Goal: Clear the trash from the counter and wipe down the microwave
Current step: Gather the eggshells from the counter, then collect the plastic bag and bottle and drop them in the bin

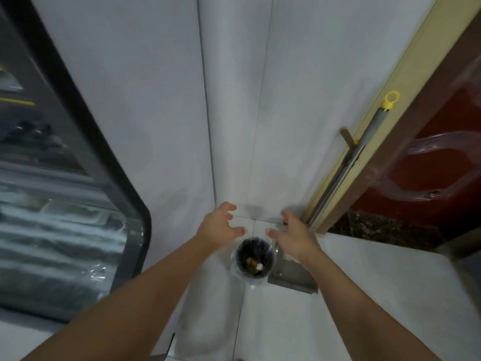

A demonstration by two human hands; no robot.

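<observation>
Head view looks steeply down into a corner of pale wall panels, and I see both of my bare forearms reaching forward from the bottom of the frame. My left hand (220,225) sits at about eleven o'clock from the trash bin (255,257), its fingers (229,207) spread and loosely bent, grasping nothing. My right hand (292,231) sits at about one o'clock from the bin, fingers likewise released and slightly curved, also holding nothing. The bin is a small round dark one lined with a clear plastic bag, standing on the pale floor (364,282) right in the corner, directly below and between the two hands; neither hand touches it as far as I can tell. Inside it I can make out a few scraps (253,263), brownish and white, too blurred to name. Just beside the bin at three o'clock lies a grey dustpan (294,278), partly hidden under my right wrist. At nine o'clock a large dark-framed glass panel (65,191) fills the left side, its reflections smeared. At two o'clock a long-handled tool with a grey grip and a yellow ring end (391,99) leans against a cream door frame (385,105), with a brown and red door (442,165) beyond it.
</observation>
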